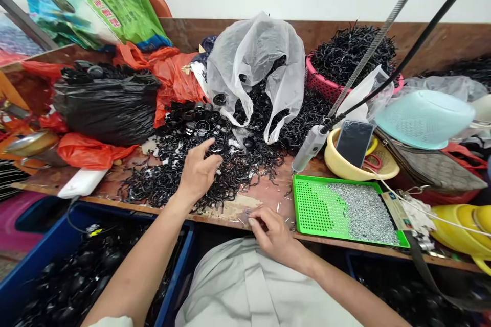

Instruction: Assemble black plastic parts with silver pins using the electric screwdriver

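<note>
My left hand (198,171) reaches over a heap of short black strips (153,184), thumb and forefinger apart and nothing visible between them. Just beyond its fingertips lie round black plastic parts (202,126), some with pale markings. My right hand (274,232) rests at the table's front edge, fingers curled and thumb close to the forefinger; whatever it may hold is hidden. A few thin white slivers (278,207) lie beside it. To its right is a green perforated tray (312,209) with many small silvery pieces (364,214).
A translucent plastic bag (257,46) with black parts stands behind the heap. At the back right is a pink basket (326,82) of black strips. A grey tool (310,145) hangs from a spring and cable. A yellow bowl (337,163) holds a phone (355,140). Blue bins (178,271) stand below.
</note>
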Action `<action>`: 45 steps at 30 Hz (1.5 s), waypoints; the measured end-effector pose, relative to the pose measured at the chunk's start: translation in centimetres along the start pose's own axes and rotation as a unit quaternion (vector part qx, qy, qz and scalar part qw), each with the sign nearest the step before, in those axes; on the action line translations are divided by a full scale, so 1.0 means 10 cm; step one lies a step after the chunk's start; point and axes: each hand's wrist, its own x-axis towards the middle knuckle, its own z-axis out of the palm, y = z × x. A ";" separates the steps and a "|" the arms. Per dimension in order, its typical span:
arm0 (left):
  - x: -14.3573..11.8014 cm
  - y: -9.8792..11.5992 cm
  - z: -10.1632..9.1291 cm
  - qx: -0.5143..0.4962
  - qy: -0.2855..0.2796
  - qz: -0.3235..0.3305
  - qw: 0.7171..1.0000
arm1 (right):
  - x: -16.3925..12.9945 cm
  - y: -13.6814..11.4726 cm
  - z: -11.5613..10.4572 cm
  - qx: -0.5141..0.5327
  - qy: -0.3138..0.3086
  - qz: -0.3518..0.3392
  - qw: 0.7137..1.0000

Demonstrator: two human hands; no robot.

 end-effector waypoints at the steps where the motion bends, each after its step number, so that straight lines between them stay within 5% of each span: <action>1: -0.01 -0.03 -0.03 0.025 0.019 -0.027 0.999 | 0.00 0.00 0.00 0.000 0.004 0.002 1.000; 4: -0.05 -0.13 -0.06 0.098 0.081 -0.174 0.977 | 0.01 -0.01 -0.01 0.003 0.009 0.008 1.000; 6: -0.07 -0.13 -0.01 0.102 0.048 -0.227 0.967 | 0.02 -0.02 -0.02 0.004 0.003 0.012 1.000; 12: -0.10 0.08 0.32 0.131 -0.171 -0.189 0.958 | 0.01 -0.01 0.00 -0.003 0.002 0.006 1.000; 23: -0.15 0.11 0.34 0.131 -0.191 -0.217 0.948 | -0.02 0.02 0.01 -0.014 0.002 -0.012 1.000; 38: 0.10 0.19 0.34 0.150 -0.183 -0.213 0.948 | 0.00 0.03 0.02 -0.005 0.007 -0.028 1.000; 45: 0.19 0.44 0.06 0.014 0.020 -0.153 0.988 | 0.01 -0.02 -0.05 0.106 0.065 0.071 0.990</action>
